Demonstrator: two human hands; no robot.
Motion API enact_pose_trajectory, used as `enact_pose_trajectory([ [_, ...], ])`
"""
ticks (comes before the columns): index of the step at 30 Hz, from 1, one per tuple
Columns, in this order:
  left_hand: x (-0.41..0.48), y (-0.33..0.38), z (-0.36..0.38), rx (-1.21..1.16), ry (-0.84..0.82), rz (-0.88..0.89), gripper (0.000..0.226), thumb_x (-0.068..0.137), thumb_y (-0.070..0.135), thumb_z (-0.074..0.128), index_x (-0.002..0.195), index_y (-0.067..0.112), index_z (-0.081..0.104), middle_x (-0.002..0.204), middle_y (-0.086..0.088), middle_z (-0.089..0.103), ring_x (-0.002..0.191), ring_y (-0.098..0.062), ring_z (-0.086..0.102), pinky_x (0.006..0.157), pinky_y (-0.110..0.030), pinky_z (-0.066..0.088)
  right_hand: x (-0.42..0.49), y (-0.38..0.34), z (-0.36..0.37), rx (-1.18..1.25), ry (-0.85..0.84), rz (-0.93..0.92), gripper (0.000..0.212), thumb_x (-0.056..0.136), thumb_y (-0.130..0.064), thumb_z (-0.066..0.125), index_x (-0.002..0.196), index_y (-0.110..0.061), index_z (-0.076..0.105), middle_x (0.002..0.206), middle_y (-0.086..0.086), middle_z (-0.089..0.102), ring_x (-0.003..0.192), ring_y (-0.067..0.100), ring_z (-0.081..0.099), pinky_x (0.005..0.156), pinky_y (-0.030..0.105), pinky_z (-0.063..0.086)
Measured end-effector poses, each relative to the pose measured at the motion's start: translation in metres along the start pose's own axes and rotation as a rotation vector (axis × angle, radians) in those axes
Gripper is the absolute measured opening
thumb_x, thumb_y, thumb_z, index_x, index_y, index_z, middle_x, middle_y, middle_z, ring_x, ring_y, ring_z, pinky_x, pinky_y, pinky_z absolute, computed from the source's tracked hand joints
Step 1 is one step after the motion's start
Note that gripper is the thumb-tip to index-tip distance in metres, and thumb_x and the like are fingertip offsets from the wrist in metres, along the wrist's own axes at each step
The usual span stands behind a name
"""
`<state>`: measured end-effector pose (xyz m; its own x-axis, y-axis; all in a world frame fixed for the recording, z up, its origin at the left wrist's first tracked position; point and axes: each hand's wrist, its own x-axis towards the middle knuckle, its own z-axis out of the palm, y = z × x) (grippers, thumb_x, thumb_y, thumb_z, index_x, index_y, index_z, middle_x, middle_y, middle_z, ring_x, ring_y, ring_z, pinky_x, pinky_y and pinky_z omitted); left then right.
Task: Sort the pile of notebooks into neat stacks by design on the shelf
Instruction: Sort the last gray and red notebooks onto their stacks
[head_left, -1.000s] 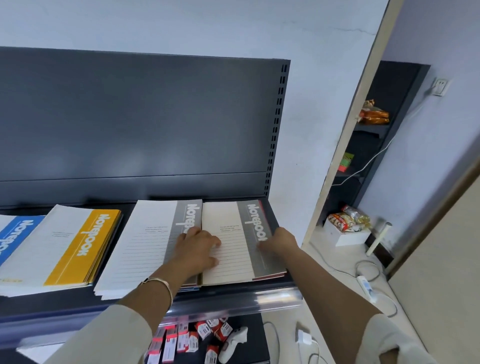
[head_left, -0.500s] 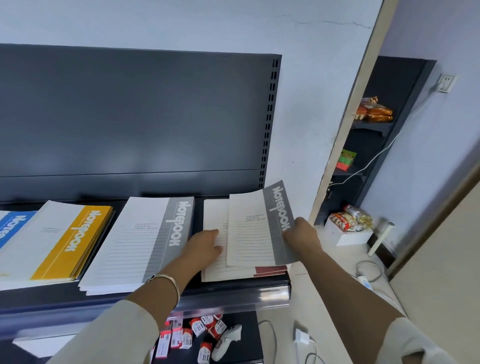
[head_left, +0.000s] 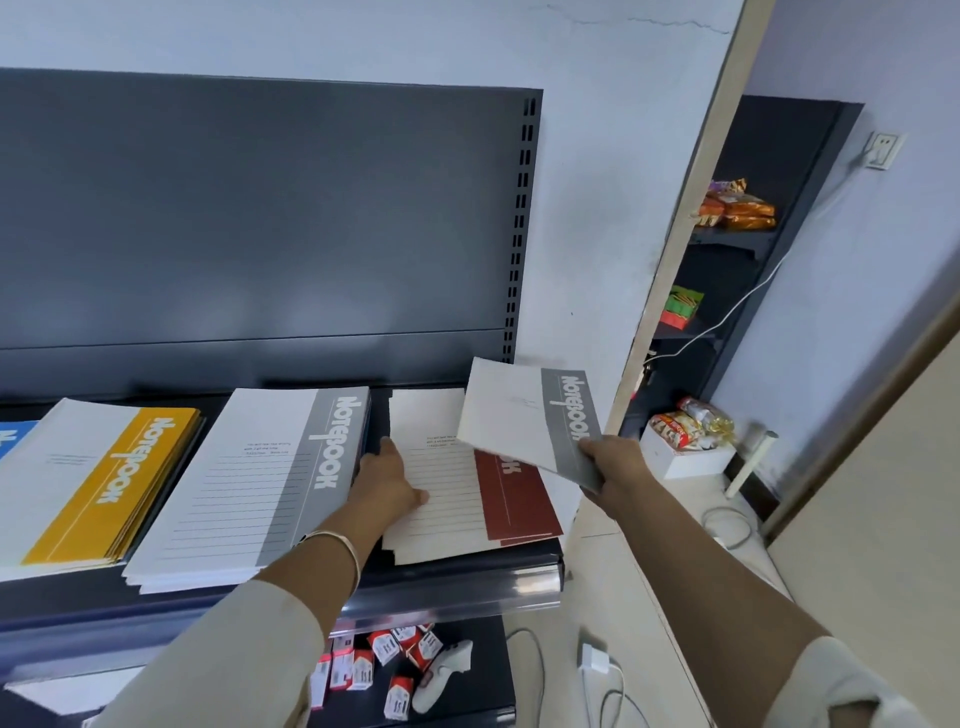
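With right hand (head_left: 610, 465) pinching grey notebook (head_left: 524, 415), left hand (head_left: 387, 478) flat on red pile (head_left: 519, 499) at shelf's (head_left: 457, 582) right end: land square on grey stack (head_left: 249, 483).

Shelf (head_left: 467, 582), left to right: edge stack (head_left: 13, 436), second stack (head_left: 93, 483), third stack (head_left: 249, 483), end pile (head_left: 457, 499) under the left hand (head_left: 387, 480), loose notebook (head_left: 524, 415) held above the pile's right rear by the right hand (head_left: 613, 467), small boxes (head_left: 384, 660) on the lower shelf (head_left: 483, 639) beneath.

Grey notebook (head_left: 524, 421) in right hand (head_left: 613, 465)
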<state>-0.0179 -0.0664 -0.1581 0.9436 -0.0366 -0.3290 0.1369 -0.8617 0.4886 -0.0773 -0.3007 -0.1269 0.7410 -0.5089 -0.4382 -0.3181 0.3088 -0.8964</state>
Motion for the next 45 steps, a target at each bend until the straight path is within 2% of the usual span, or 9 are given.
enact_pose_trajectory([
  [4, -0.004, 0.000, -0.003, 0.016, 0.079, 0.049, 0.101, 0.082, 0.017, 0.070, 0.150, 0.010, -0.006, 0.143, -0.016, 0.033, 0.126, -0.029, 0.044, 0.104, -0.035, 0.040, -0.003, 0.001, -0.006, 0.134, -0.036, 0.083, 0.011, 0.093, 0.002, 0.050, 0.103, -0.004, 0.051, 0.091, 0.011, 0.061, 0.067, 0.020, 0.057, 0.039, 0.021, 0.050],
  [7, -0.010, 0.003, -0.008, 0.067, 0.229, 0.188, 0.086, 0.086, 0.006, 0.060, 0.150, 0.011, 0.003, 0.137, -0.017, 0.035, 0.120, -0.031, 0.047, 0.096, -0.037, 0.044, -0.002, 0.001, -0.005, 0.138, -0.059, 0.091, 0.014, 0.094, -0.003, 0.051, 0.107, -0.004, 0.053, 0.099, 0.012, 0.062, 0.072, 0.021, 0.060, 0.050, 0.028, 0.053],
  [14, -0.016, 0.024, -0.053, -0.285, 0.306, 0.261, 0.018, 0.085, 0.011, 0.064, 0.102, 0.007, 0.067, 0.094, -0.010, 0.065, 0.086, -0.022, 0.056, 0.071, -0.024, 0.037, -0.007, -0.008, -0.005, 0.005, -0.154, -0.159, 0.010, 0.096, -0.012, 0.052, 0.094, -0.016, 0.061, 0.093, 0.004, 0.066, 0.078, 0.018, 0.061, 0.069, 0.033, 0.052],
  [20, -0.004, 0.024, -0.096, -0.388, 0.327, 0.357, 0.012, 0.084, -0.002, 0.059, 0.091, 0.000, 0.069, 0.092, -0.011, 0.069, 0.089, -0.022, 0.061, 0.077, -0.030, 0.044, -0.026, -0.035, -0.001, -0.355, -0.369, -0.395, 0.010, 0.095, -0.018, 0.054, 0.093, -0.024, 0.062, 0.090, -0.006, 0.070, 0.079, 0.016, 0.065, 0.067, 0.029, 0.049],
  [24, -0.001, 0.016, -0.117, -0.505, 0.309, 0.359, 0.015, 0.087, -0.004, 0.055, 0.080, 0.005, 0.064, 0.084, -0.011, 0.061, 0.081, -0.021, 0.052, 0.069, -0.029, 0.040, -0.027, -0.047, -0.001, -0.451, -0.277, -0.504, 0.012, 0.096, -0.016, 0.051, 0.094, -0.020, 0.063, 0.099, 0.004, 0.068, 0.091, 0.029, 0.065, 0.084, 0.043, 0.052],
  [27, -0.008, 0.018, -0.125, -0.600, 0.280, 0.402, 0.011, 0.093, 0.003, 0.052, 0.089, 0.004, 0.062, 0.084, -0.012, 0.056, 0.079, -0.021, 0.048, 0.071, -0.031, 0.039, -0.026, -0.054, -0.001, -0.434, -0.207, -0.549, 0.014, 0.096, -0.017, 0.051, 0.102, -0.011, 0.062, 0.099, 0.005, 0.068, 0.091, 0.028, 0.064, 0.081, 0.041, 0.051],
  [31, -0.021, 0.021, -0.115, -0.843, 0.241, 0.385, 0.019, 0.098, 0.007, 0.045, 0.083, 0.014, 0.056, 0.085, -0.006, 0.059, 0.078, -0.020, 0.053, 0.071, -0.032, 0.045, -0.026, -0.052, 0.011, -0.213, -0.180, -0.437, 0.010, 0.096, -0.015, 0.051, 0.100, -0.014, 0.061, 0.095, 0.004, 0.070, 0.079, 0.021, 0.065, 0.069, 0.033, 0.054],
  [38, -0.038, 0.025, -0.085, -1.132, 0.106, 0.320, 0.021, 0.100, 0.013, 0.041, 0.089, 0.019, 0.058, 0.089, -0.004, 0.065, 0.074, -0.020, 0.059, 0.061, -0.028, 0.049, -0.029, -0.026, 0.051, -0.008, -0.270, -0.096, 0.024, 0.098, -0.014, 0.043, 0.114, -0.006, 0.059, 0.105, 0.011, 0.068, 0.090, 0.028, 0.064, 0.083, 0.042, 0.053],
  [45, -0.043, 0.012, -0.088, -1.132, 0.161, 0.365, 0.007, 0.095, 0.020, 0.053, 0.099, 0.015, 0.054, 0.092, 0.001, 0.063, 0.081, -0.016, 0.060, 0.068, -0.030, 0.051, -0.038, -0.016, 0.077, -0.048, -0.265, -0.188, 0.020, 0.096, -0.009, 0.047, 0.115, -0.016, 0.047, 0.119, 0.008, 0.061, 0.109, 0.029, 0.059, 0.096, 0.054, 0.047],
])
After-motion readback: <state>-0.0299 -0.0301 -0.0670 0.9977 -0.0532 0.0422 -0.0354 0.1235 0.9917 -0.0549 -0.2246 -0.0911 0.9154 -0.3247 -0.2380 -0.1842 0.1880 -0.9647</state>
